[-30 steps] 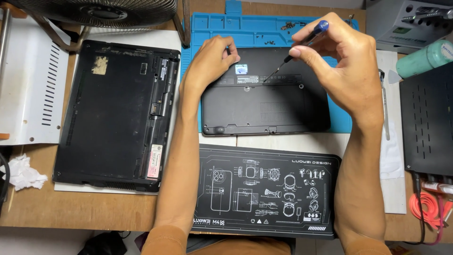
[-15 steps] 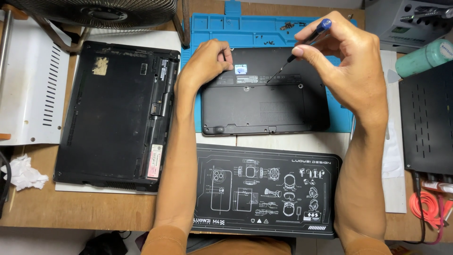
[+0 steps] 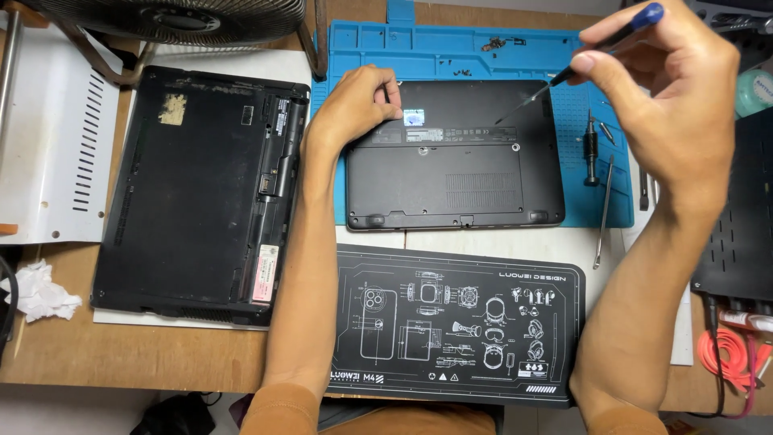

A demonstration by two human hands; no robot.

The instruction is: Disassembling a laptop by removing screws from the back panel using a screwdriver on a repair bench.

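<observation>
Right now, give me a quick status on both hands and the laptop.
Left hand resting on small laptop's top-left corner. Right hand pinching screwdriver, tip just above laptop's top edge. Loose screws on blue mat.

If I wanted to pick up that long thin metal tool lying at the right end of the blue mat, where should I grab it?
Probably pinch the thin metal tool at mid-shaft, coming straight down from above. It lies flat and nearly upright in the picture, half on the blue mat. Finger room looks free on both sides; the stubby screwdriver lies just left of its upper end.
</observation>
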